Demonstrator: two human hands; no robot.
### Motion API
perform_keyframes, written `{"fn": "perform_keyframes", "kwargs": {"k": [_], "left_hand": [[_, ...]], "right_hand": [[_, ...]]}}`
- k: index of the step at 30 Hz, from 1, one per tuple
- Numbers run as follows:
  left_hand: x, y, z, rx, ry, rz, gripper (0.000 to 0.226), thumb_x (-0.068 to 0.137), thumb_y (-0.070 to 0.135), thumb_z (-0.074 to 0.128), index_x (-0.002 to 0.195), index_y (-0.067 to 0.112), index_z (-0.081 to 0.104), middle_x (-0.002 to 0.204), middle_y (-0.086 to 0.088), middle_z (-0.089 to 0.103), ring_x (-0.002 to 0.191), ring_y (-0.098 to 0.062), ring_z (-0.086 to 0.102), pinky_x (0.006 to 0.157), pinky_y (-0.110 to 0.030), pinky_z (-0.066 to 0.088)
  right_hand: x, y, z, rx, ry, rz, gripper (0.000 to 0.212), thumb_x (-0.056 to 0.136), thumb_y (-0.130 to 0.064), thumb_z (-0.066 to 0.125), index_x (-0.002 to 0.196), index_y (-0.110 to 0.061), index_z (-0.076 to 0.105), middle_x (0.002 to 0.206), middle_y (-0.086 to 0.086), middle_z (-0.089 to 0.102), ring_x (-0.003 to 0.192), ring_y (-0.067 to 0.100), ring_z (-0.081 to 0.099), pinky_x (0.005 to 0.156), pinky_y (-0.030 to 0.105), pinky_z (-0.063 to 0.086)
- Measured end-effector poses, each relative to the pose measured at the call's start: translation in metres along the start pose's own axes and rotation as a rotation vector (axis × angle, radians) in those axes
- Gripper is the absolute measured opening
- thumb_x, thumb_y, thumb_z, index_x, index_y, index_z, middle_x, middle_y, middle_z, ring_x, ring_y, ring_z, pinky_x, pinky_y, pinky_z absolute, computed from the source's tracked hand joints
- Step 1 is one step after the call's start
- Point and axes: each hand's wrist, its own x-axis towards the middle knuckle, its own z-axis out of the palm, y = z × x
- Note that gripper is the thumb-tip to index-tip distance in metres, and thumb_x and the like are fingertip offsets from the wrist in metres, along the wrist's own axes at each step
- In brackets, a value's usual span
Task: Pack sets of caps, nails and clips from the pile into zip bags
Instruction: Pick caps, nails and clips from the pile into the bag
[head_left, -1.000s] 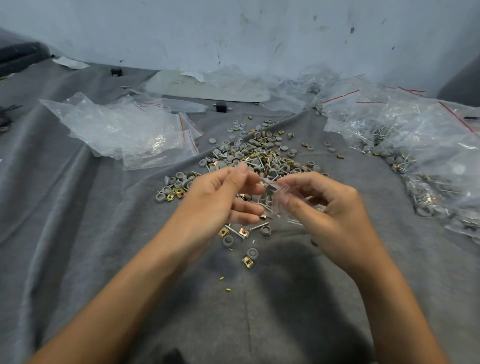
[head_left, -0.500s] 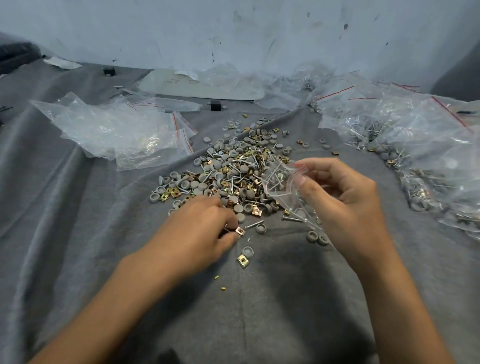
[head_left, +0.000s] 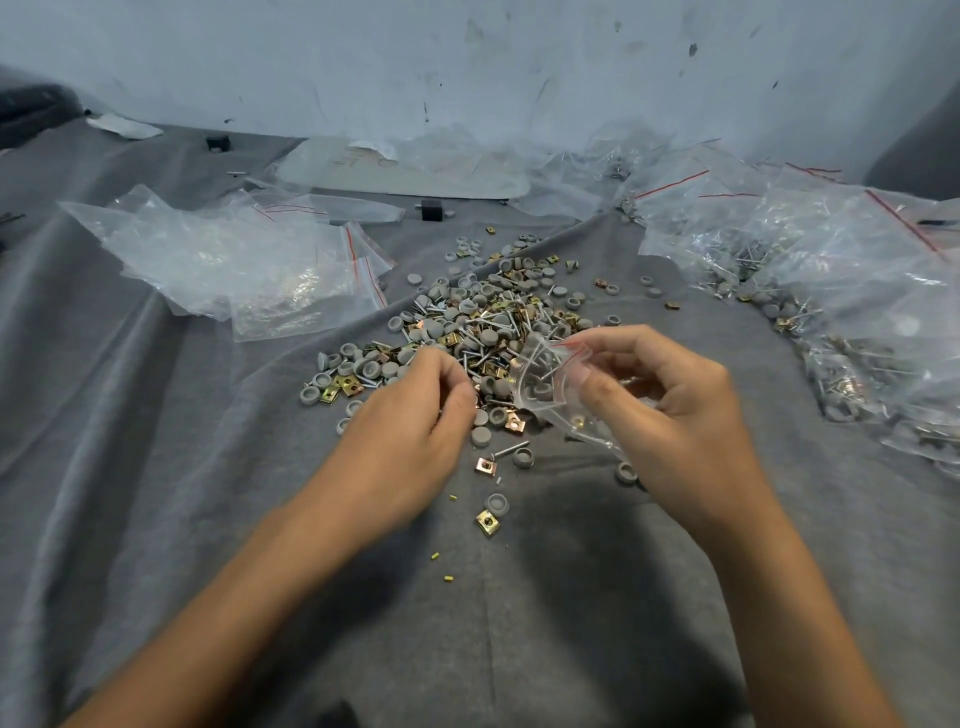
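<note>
With our right hand (head_left: 670, 410) pinching the part-filled zip bag (head_left: 545, 387) just over the pile (head_left: 483, 332) and our left hand (head_left: 415, 410) curled there, its catch hidden, a tilted bag mouth could spill the pieces.

Wrinkled grey cloth (head_left: 156, 467) spreads beneath the left hand (head_left: 405, 421). Well beyond it sit a small black block (head_left: 429, 210) and a flat grey board (head_left: 337, 171) — behind them, a scuffed white wall (head_left: 467, 62).

Clear zip bag (head_left: 543, 387) gapes open beside the grey-and-brass pile (head_left: 483, 322).
</note>
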Motion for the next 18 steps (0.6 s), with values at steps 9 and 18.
{"fn": "perform_keyframes", "kwargs": {"k": [9,18], "left_hand": [[0.006,-0.010,-0.001,-0.001,0.072,0.110,0.016,0.094,0.020,0.066,0.100,0.034,0.066,0.087,0.022,0.067,0.081,0.000,0.063,0.066,-0.020,0.041],[0.005,0.002,-0.003,-0.297,0.206,0.161,0.018,0.092,0.023,0.074,0.104,0.034,0.067,0.089,0.011,0.073,0.082,-0.008,0.068,0.066,-0.022,0.051]], "right_hand": [[0.000,0.001,0.004,-0.039,-0.050,-0.014,0.018,0.094,-0.016,0.073,0.104,-0.031,0.076,0.091,-0.012,0.074,0.091,0.010,0.069,0.077,0.022,0.050],[0.000,0.004,0.007,-0.042,-0.064,-0.032,0.018,0.094,-0.016,0.073,0.103,-0.031,0.075,0.095,-0.012,0.075,0.093,0.011,0.070,0.080,0.023,0.050]]}}
